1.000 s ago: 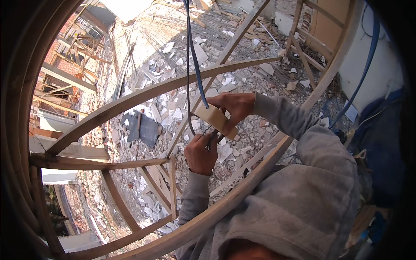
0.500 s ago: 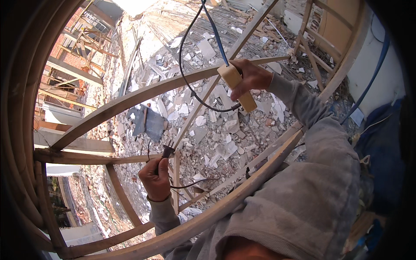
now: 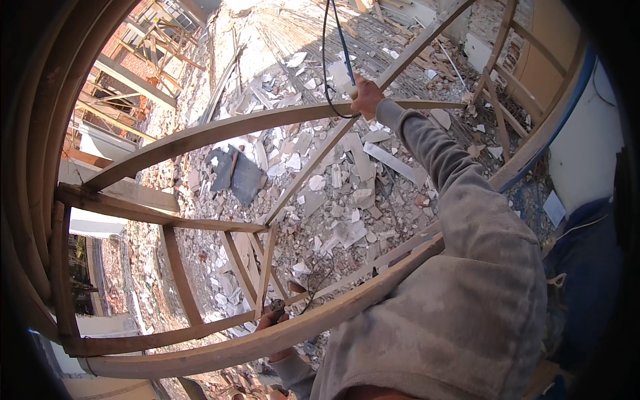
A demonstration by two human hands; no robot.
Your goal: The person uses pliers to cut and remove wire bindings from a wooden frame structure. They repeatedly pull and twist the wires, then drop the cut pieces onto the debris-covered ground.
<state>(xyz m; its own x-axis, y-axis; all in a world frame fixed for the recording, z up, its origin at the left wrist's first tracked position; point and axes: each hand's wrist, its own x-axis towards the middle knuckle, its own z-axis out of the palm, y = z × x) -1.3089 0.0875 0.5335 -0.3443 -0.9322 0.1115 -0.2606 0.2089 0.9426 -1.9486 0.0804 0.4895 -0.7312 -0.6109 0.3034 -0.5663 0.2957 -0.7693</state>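
Up at the upper middle my right hand (image 3: 367, 97) is closed round a pale yellow socket block, mostly hidden by the fingers. A blue cable (image 3: 347, 53) runs up from it, and a black cable (image 3: 326, 72) loops beside it. My right arm is stretched out over a wooden beam. Low at the centre, my left hand (image 3: 268, 321) is partly behind the near wooden rail, its fingers closed on a dark plug (image 3: 276, 307). A thin dark cord (image 3: 312, 293) shows close by.
A wooden frame surrounds me, with a curved near rail (image 3: 280, 339), a crossing beam (image 3: 227, 128) and a diagonal strut (image 3: 313, 167). Below lies rubble (image 3: 347, 200) with broken white pieces and a dark sheet (image 3: 247, 180). A blue hose (image 3: 567, 120) runs along the right.
My right hand has moved up and left with the socket block, now mostly covered. My left hand has dropped down with the plug, behind the near rail. The view has shifted a little.
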